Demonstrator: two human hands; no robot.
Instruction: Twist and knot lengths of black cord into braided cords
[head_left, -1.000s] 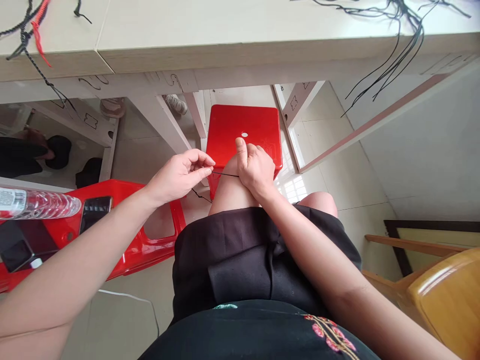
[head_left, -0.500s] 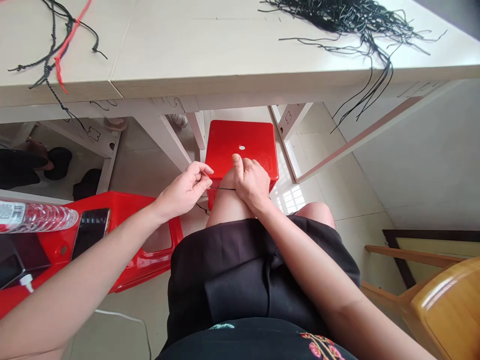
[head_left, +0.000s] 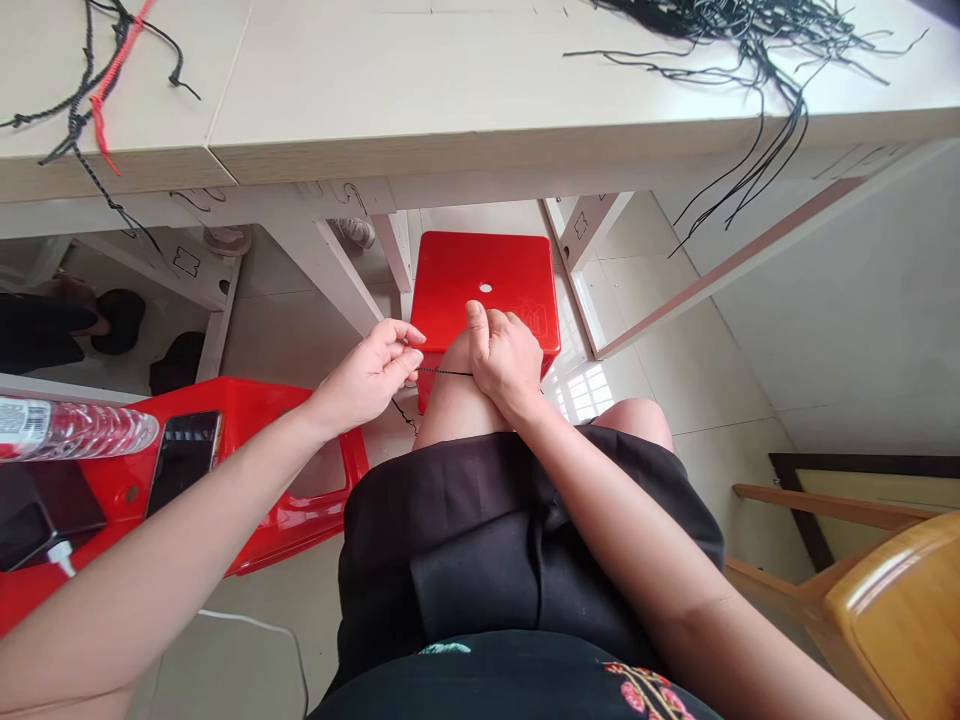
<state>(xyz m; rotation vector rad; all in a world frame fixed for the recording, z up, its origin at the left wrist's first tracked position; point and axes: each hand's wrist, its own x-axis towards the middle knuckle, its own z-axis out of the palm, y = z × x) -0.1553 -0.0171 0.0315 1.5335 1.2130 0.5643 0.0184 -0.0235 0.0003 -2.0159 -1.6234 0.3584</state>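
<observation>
A thin black twisted cord (head_left: 446, 372) stretches across my bare knee between my two hands. My left hand (head_left: 369, 378) pinches its left part between thumb and fingertips, and a knotted tail dangles below that hand. On top of the knee rests my right hand (head_left: 505, 358), closed with the thumb up, the cord running in beneath its palm. What the right fingers do under there is hidden. Under the knee stands a red stool (head_left: 484, 270). A heap of black cords (head_left: 720, 40) lies on the table at the upper right, some strands hanging over the edge.
The pale table (head_left: 375, 80) spans the top, with finished-looking black cords and a red cord (head_left: 112, 75) at its left. On a red plastic stool (head_left: 262, 540) at left sit a bottle (head_left: 82, 430), a phone (head_left: 184, 455) and a dark box. A wooden chair (head_left: 900, 610) stands at right.
The view has shifted slightly, so the table appears a little higher. Both hands keep almost the same pose, with the cord still held taut between them.
</observation>
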